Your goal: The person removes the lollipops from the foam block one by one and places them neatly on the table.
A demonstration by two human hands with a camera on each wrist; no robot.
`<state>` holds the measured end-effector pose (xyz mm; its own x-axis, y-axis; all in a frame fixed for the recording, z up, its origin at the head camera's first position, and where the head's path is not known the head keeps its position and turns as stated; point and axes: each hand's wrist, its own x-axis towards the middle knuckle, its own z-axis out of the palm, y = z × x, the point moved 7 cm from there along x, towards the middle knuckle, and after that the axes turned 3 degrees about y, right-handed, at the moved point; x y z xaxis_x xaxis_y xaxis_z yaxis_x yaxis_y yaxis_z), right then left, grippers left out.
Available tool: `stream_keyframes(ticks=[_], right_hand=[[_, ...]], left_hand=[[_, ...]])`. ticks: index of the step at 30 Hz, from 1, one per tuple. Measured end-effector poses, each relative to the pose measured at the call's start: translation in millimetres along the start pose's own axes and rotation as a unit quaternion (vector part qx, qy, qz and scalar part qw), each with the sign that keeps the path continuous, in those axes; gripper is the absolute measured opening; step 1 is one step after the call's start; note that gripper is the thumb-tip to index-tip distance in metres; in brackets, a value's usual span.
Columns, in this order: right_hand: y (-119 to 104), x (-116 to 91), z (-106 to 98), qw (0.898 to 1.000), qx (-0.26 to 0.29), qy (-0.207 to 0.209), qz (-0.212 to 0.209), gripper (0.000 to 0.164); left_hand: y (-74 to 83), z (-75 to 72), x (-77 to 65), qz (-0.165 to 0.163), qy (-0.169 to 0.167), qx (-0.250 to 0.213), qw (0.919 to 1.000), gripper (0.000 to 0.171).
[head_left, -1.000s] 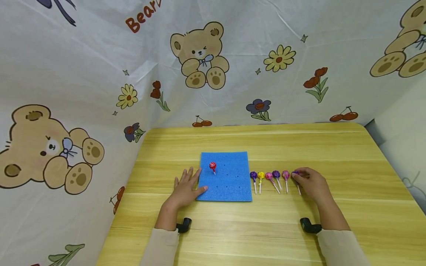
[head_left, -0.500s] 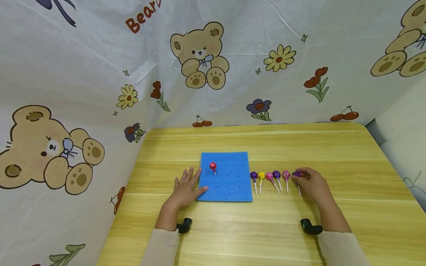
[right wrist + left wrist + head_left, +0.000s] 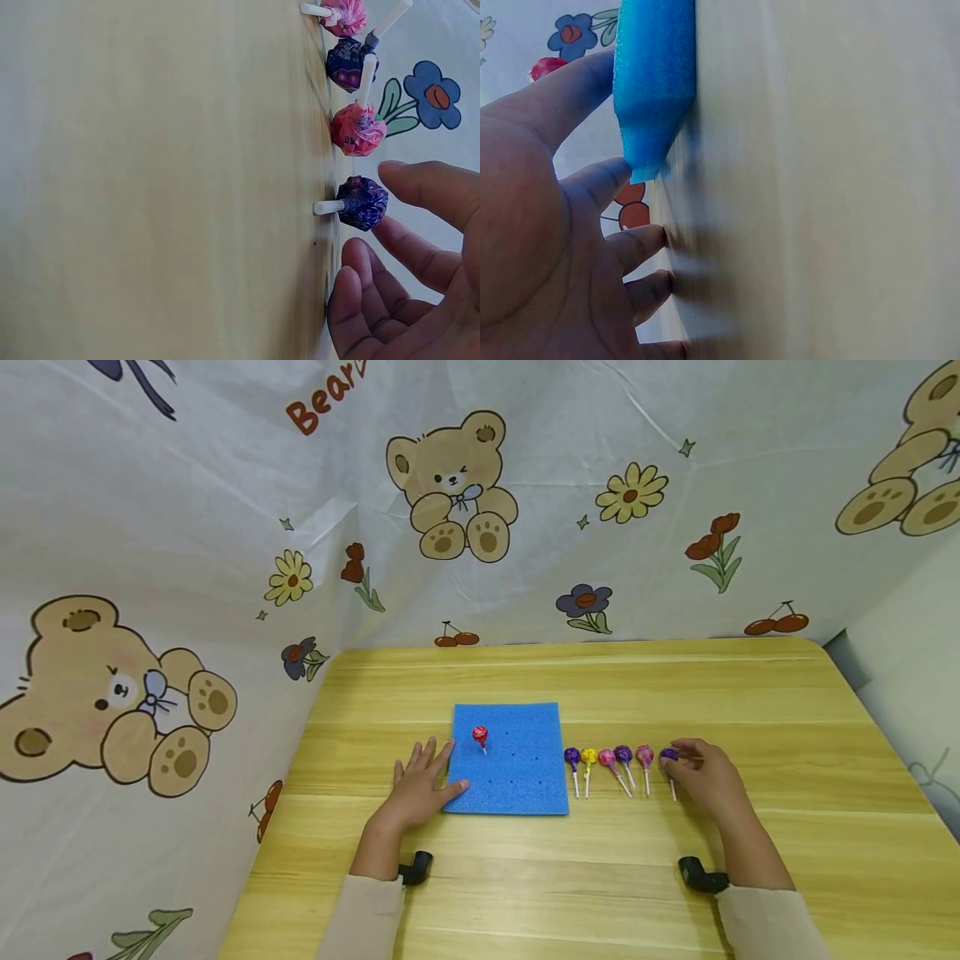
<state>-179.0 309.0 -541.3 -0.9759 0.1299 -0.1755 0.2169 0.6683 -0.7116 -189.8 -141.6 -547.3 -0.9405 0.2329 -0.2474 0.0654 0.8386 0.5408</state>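
Note:
In the head view my left hand [image 3: 415,789] lies spread at the left side of a blue foam sheet [image 3: 517,797], its thumb on the sheet's lower left and other fingertips down on the table. A red lollipop [image 3: 480,734] stands in the foam. My right hand [image 3: 705,778] is at a purple lollipop [image 3: 363,204] lying at the right end of a row. In the right wrist view, thumb and index finger stand on either side of its wrapped head, with a small gap at the thumb; the index fingertip is close to or touching it. The other fingers curl loosely.
Left of the right hand lie a pink lollipop [image 3: 645,755], a purple one, another pink lollipop [image 3: 606,758], a yellow lollipop [image 3: 588,757] and one more purple. Small holes dot the foam. The wooden table [image 3: 555,893] meets a bear-printed cloth [image 3: 525,602] behind.
My right thumb and fingers have shifted slightly off the purple lollipop's head, so more of it shows. The left hand and the foam sheet stay put.

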Motion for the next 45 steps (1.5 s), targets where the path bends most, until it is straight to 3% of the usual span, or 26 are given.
stream_keyframes(ticks=[18,28,39,45], right_hand=[[-14,-9,-14,0.989,0.1,0.104,-0.013,0.061],[-37,-11,-4,0.986,0.132,0.097,-0.043,0.055],[-65,-5,25,0.985,0.121,0.072,-0.095,0.051],[-85,-4,45,0.985,0.123,0.037,-0.116,0.052]], left_hand=[[-0.7,0.6,0.1,0.007,0.006,-0.002,1.0,0.08],[-2.2,1.8,1.3,0.001,0.0,0.005,1.0,0.081],[1.2,-0.6,0.7,0.004,0.01,-0.003,0.9999,0.08],[0.0,-0.4,1.0,0.006,0.012,0.002,0.9999,0.079]])
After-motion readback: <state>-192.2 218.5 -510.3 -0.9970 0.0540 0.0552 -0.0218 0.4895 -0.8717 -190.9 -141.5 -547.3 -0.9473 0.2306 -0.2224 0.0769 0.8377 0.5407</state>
